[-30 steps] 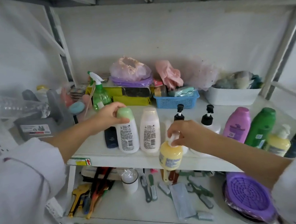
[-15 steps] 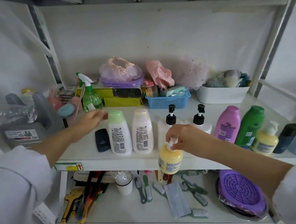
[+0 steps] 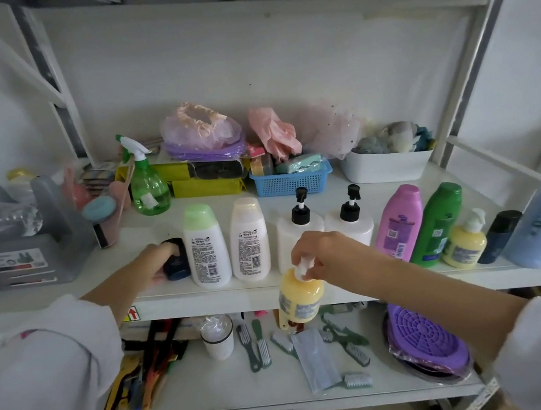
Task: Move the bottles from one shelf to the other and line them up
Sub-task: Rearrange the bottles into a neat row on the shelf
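Our right hand (image 3: 317, 253) is clamped on the pump of a yellow bottle (image 3: 300, 299), which hangs in front of the shelf (image 3: 240, 296) edge. Left hand (image 3: 156, 263) wraps the small dark bottle (image 3: 177, 263) standing on the shelf, just beside the green-capped white bottle (image 3: 205, 246).

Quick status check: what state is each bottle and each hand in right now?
Yellow pump bottle: held by its pump in the right hand, hanging in front of the shelf edge.
Small dark bottle: upright on the shelf, left hand closed around it.
Green-capped white bottle: standing, untouched.
Cream-capped white bottle: standing, untouched.
Green spray bottle: upright, behind the row.
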